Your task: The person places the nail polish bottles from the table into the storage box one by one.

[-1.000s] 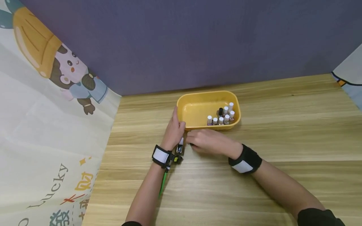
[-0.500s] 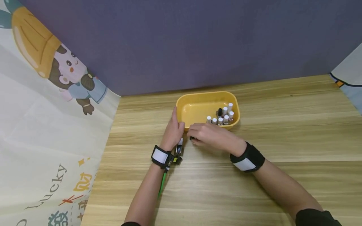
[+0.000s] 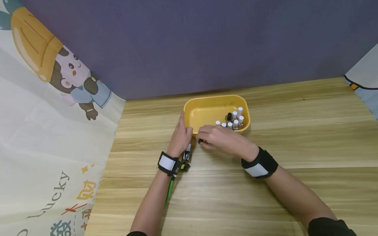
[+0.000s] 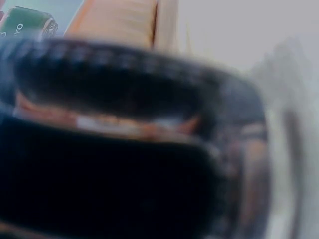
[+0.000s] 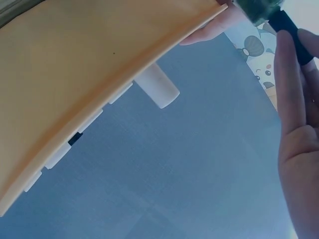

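My right hand (image 3: 221, 139) pinches a nail polish bottle by its black cap (image 5: 294, 40), just in front of the yellow basket (image 3: 203, 114). The bottle's green glass (image 5: 259, 7) shows in the right wrist view, and its lettering in the left wrist view. At the basket's left end rests my left hand (image 3: 180, 137), its index finger straight along the outer wall and its thumb at the front corner. Several white-capped nail polish bottles (image 3: 240, 121) and a black-capped one (image 3: 229, 117) stand inside, on the right. Another white-capped bottle (image 3: 186, 153) is beside my left wrist.
Wood-grain table (image 3: 295, 131) lies around the basket, with a dark blue partition (image 3: 206, 49) behind it. A printed white cloth (image 3: 44, 137) hangs at the left. A large dark blur (image 4: 109, 184) fills much of the left wrist view.
My right hand has risen slightly toward the basket's front rim with the nail polish bottle, now covering part of the front row of bottles. My left hand stays in place.
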The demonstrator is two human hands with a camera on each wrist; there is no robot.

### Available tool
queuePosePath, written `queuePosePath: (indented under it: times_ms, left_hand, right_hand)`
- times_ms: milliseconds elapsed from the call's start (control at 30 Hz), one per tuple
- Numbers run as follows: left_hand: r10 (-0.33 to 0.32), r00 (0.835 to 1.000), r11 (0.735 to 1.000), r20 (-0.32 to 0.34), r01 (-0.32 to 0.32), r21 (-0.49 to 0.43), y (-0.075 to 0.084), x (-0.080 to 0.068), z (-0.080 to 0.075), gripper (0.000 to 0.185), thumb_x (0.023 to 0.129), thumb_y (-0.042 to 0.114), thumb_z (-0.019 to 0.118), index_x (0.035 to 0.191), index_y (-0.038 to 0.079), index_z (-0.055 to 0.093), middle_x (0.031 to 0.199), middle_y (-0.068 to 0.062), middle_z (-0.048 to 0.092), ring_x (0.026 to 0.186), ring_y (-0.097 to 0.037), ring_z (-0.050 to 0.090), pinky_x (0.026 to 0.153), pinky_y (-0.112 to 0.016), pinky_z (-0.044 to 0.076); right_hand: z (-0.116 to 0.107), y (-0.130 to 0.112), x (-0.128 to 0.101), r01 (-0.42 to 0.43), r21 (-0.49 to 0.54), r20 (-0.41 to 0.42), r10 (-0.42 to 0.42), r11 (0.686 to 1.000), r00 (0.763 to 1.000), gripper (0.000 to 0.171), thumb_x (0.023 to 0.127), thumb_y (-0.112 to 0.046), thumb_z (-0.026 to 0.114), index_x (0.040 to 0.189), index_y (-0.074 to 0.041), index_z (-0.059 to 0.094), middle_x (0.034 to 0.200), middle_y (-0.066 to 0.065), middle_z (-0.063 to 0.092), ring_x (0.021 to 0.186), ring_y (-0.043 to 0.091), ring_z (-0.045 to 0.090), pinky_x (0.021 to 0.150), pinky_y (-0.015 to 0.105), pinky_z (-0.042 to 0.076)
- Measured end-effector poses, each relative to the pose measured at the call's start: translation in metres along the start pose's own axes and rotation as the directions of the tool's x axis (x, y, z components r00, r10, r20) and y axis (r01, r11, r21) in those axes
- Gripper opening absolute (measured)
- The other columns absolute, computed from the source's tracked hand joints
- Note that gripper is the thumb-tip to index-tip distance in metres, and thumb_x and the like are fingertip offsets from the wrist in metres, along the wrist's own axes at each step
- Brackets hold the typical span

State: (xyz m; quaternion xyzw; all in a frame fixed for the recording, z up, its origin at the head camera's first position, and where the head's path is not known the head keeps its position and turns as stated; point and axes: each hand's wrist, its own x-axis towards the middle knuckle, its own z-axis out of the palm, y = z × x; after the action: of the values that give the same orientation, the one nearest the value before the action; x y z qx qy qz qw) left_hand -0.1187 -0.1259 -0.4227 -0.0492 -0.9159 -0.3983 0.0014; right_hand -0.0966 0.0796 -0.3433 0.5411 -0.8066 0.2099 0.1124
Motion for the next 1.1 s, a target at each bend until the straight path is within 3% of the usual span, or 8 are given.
queuePosePath:
  times_ms: [300,700,1100]
  left_hand:
    - [-0.003,1.000,1.000,0.010,0.003,-0.005,-0.001,0.001,0.000,0.075,0.099,0.019,0.040,0.161,0.014,-0.001,0.163,-0.015,0.025,0.116,-0.023,0.049,0.099,-0.040,0.044]
    - [0.015,1.000,1.000,0.000,-0.015,-0.007,0.000,0.002,0.001,0.075,0.098,0.018,0.042,0.161,0.010,0.000,0.163,-0.015,0.024,0.125,-0.022,0.047,0.111,-0.040,0.039]
    - [-0.003,1.000,1.000,-0.010,0.003,-0.011,-0.001,0.001,0.003,0.076,0.096,0.021,0.040,0.161,0.014,0.001,0.161,-0.018,0.028,0.115,-0.026,0.051,0.099,-0.040,0.046]
  right_hand:
    - [-0.005,0.003,-0.003,-0.022,0.008,-0.033,0.022,1.000,0.999,0.009,0.089,-0.007,0.071,0.098,-0.006,0.071,0.094,0.001,0.069,0.088,0.012,0.063,0.075,0.025,0.056]
    - [-0.014,0.010,-0.009,-0.038,0.038,-0.067,0.040,0.999,0.997,0.012,0.087,-0.003,0.072,0.099,-0.003,0.073,0.096,0.004,0.070,0.090,0.014,0.064,0.079,0.027,0.056]
    - [-0.020,0.016,-0.013,-0.051,0.024,-0.134,0.054,0.998,0.989,0.011,0.086,-0.003,0.073,0.097,-0.002,0.072,0.094,0.005,0.069,0.086,0.014,0.065,0.076,0.028,0.056]
